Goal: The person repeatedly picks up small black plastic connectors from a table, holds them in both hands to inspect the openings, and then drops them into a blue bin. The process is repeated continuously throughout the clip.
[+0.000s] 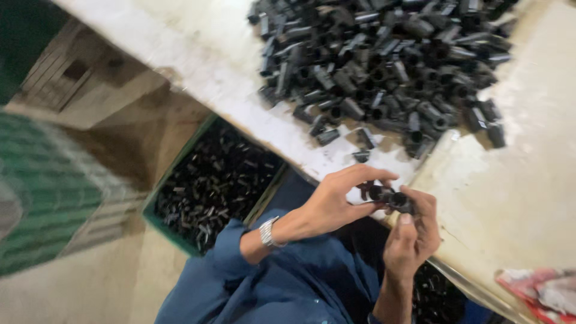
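The right hand [414, 231] and the left hand [336, 201], a metal watch [268, 233] on its wrist, pinch one small black tube [393, 199] between their fingertips, just below the heap of black tubes [384, 66] on the pale worktable [528, 180], a green crate [213, 180] well left.

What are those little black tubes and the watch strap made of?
The black tubes look like plastic or coated metal: dark, with dull glints along their sides; the blur leaves it open. The watch strap looks like metal: silvery, shiny, made of links.
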### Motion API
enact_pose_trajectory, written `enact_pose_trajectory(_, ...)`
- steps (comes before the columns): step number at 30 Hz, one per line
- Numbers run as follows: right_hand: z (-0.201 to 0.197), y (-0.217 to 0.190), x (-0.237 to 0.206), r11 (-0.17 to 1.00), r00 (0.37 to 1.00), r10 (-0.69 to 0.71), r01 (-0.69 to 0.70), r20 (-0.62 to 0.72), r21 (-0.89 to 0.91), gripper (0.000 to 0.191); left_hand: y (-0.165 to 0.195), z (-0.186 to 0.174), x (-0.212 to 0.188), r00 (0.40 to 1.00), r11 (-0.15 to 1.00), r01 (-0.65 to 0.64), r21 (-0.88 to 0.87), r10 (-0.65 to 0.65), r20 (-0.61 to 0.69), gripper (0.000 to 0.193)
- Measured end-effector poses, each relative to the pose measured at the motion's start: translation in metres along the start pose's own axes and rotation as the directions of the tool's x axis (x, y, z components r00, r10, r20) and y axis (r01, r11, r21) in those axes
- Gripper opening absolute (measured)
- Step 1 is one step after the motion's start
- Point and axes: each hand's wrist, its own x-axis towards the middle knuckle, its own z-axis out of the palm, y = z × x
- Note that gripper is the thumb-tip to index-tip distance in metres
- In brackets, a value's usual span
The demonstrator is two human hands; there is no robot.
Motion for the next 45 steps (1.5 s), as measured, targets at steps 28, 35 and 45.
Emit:
enact_pose_trajectory(28, -0.005, -0.020, -0.020, 0.981, 0.983, 0.182, -0.180, -0.023, 0.065, 0.046, -0.052, 0.019, -0.025, 0.959, 0.735, 0.267, -0.623, -0.265, 0.099, 0.036)
enact_pose_trajectory(35, -0.004, -0.023, -0.011, 0.985, 0.986, 0.167, -0.167, -0.017, 0.045, 0.043, -0.042, 0.015, -0.015, 0.955, 0.704, 0.286, -0.650, -0.266, 0.131, 0.040)
enact_pose_trajectory(45, -0.008, -0.030, -0.008, 0.949, 0.956, 0.288, -0.278, -0.051, 0.147, 0.036, -0.029, 0.013, -0.015, 0.982, 0.704, 0.191, -0.684, -0.142, 0.127, 0.038)
